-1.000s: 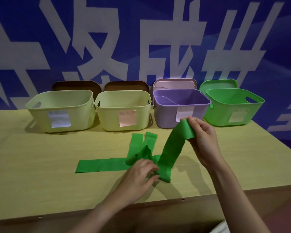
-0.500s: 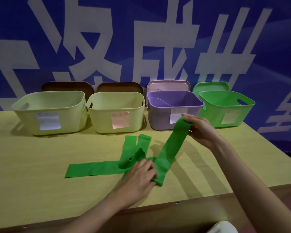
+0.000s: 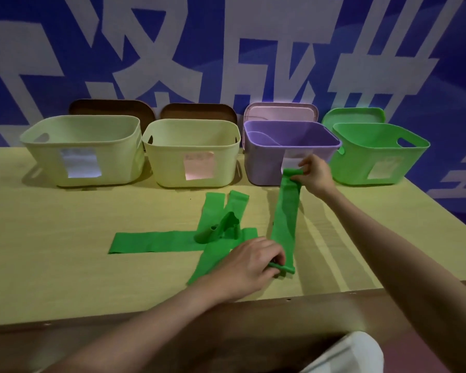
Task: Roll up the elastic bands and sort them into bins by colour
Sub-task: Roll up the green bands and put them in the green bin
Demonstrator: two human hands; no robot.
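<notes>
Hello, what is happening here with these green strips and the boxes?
A person is stretching one green elastic band flat along the table. The left hand pinches its near end, where a small roll has begun; the right hand holds the far end in front of the purple bin. More green bands lie crossed beside it. The green bin stands at the right.

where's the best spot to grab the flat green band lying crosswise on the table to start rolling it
Probably its free left end, which lies flat and uncovered. Come from the left and pinch the short edge with the fingers; its right part is buried under the other green bands and the left hand.
</notes>
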